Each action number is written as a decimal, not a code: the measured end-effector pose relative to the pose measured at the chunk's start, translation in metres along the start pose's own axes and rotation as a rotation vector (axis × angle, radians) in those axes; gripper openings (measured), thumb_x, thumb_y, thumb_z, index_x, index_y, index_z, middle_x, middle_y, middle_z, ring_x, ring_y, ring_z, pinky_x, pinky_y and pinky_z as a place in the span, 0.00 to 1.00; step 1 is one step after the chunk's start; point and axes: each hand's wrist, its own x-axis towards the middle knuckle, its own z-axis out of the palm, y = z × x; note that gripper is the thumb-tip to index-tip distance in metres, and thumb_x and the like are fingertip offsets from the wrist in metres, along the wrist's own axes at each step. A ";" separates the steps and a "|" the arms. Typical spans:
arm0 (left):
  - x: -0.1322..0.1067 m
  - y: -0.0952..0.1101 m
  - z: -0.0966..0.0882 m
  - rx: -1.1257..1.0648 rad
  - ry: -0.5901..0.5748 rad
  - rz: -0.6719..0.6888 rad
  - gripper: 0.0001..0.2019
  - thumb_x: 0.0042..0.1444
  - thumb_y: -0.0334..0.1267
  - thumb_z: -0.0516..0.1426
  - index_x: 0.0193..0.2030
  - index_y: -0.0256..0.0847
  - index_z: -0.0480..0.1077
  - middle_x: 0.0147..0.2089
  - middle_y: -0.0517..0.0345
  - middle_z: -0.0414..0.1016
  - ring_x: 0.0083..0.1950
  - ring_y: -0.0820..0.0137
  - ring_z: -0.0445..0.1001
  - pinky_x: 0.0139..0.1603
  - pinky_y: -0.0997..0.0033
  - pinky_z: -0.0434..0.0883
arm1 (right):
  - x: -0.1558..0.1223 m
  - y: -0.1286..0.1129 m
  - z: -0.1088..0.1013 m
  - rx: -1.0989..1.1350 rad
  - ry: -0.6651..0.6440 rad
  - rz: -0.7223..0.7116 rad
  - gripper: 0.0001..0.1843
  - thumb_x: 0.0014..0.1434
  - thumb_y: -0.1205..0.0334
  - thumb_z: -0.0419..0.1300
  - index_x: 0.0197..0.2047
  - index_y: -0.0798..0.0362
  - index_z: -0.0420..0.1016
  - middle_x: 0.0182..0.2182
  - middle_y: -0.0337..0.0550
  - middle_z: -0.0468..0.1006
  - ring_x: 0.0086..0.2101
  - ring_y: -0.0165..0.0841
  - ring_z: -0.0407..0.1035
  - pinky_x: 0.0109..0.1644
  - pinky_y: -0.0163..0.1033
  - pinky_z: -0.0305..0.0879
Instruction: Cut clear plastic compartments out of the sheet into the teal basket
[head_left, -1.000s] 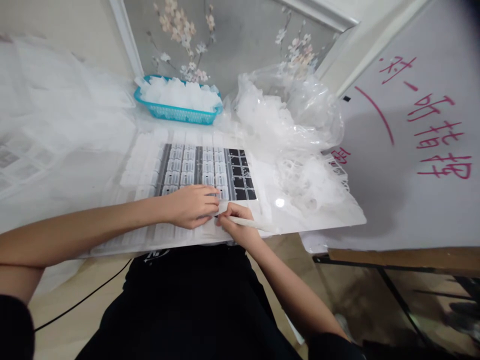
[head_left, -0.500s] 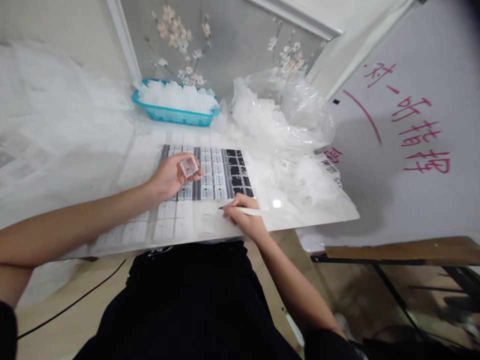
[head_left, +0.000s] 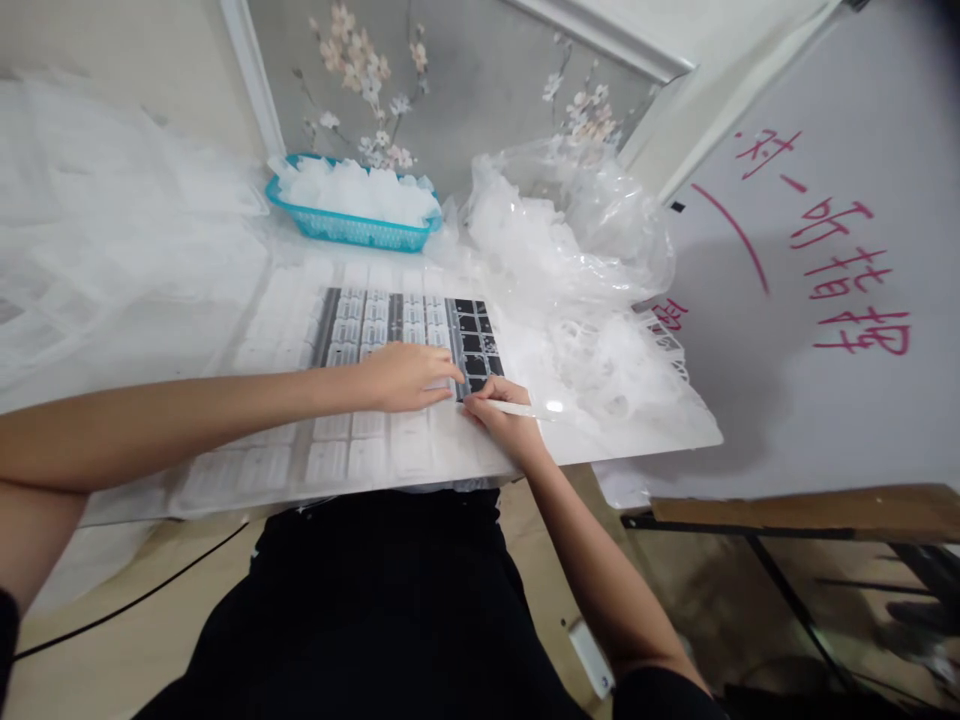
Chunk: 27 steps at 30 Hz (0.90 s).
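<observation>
A white board [head_left: 645, 440] lies across my lap, bearing a dark sheet [head_left: 474, 345] covered with rows of small clear plastic cases [head_left: 375, 330]. My left hand [head_left: 409, 375] rests palm down on the near right part of the rows, fingers curled toward the dark sheet's edge; what is under them is hidden. My right hand [head_left: 501, 418] pinches a thin white stick-like tool [head_left: 525, 409], its tip touching the sheet right beside my left fingertips.
A teal basket [head_left: 352, 228] heaped with clear cases stands at the back. A crumpled clear plastic bag [head_left: 577, 260] of more cases sits at the right. A white board with red writing [head_left: 825, 270] leans at the far right. White netting [head_left: 112, 250] covers the left.
Half a second ago my left hand was lifted, holding up a small clear case; now it is down on the rows. My right hand with the tool moved slightly up to the dark sheet.
</observation>
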 end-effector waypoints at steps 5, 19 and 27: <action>0.010 0.004 0.006 0.227 -0.096 0.087 0.13 0.61 0.43 0.53 0.46 0.44 0.76 0.39 0.53 0.73 0.40 0.64 0.73 0.27 0.72 0.60 | 0.004 0.003 0.000 -0.019 -0.003 -0.012 0.09 0.52 0.60 0.62 0.23 0.52 0.69 0.22 0.37 0.75 0.25 0.29 0.66 0.30 0.35 0.61; 0.022 -0.043 -0.025 -1.071 1.060 -0.545 0.13 0.59 0.49 0.58 0.40 0.42 0.69 0.30 0.62 0.69 0.28 0.75 0.68 0.28 0.74 0.66 | 0.005 -0.007 0.005 -0.069 0.009 0.015 0.09 0.50 0.64 0.61 0.22 0.51 0.64 0.22 0.36 0.74 0.27 0.30 0.68 0.32 0.35 0.62; -0.014 -0.028 -0.020 -0.390 0.452 -0.266 0.14 0.59 0.49 0.58 0.34 0.40 0.72 0.43 0.56 0.75 0.45 0.67 0.73 0.47 0.68 0.66 | 0.006 -0.021 0.021 0.048 -0.050 -0.004 0.09 0.52 0.61 0.62 0.24 0.50 0.67 0.23 0.37 0.77 0.24 0.30 0.66 0.30 0.36 0.63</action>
